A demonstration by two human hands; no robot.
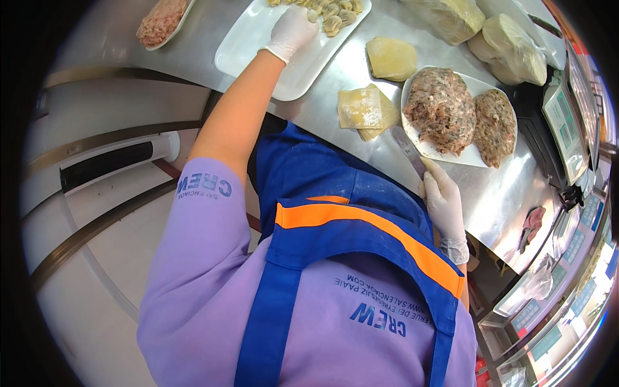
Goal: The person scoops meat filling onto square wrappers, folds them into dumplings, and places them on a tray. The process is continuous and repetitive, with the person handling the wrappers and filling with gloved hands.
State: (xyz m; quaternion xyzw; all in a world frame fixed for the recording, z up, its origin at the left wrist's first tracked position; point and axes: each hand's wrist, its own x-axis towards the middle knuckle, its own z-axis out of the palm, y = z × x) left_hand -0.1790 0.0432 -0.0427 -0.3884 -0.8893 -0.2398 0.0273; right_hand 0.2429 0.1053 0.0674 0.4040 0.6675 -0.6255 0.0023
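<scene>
My left hand point(292, 31), in a thin white glove, is over a white tray point(271, 80), its fingers closed round a small folded dumpling point(313, 16). Several filled dumplings point(338, 13) lie at the tray's far end. My gloved right hand point(442, 193) grips a flat metal spatula point(408, 150), its blade pointing at the near stack of square dough wrappers point(360, 109), dusted with flour. A second wrapper stack point(391, 58) lies beyond it. Right of both, a white plate point(437, 156) bears two mounds of minced filling point(440, 109), one larger.
Another dish of pink minced meat point(162, 22) is at the steel table's far left. Plastic-wrapped dough blocks point(512, 48) stand at the back right, near a scale point(566, 126). A dark reddish scrap point(532, 227) lies towards the right edge.
</scene>
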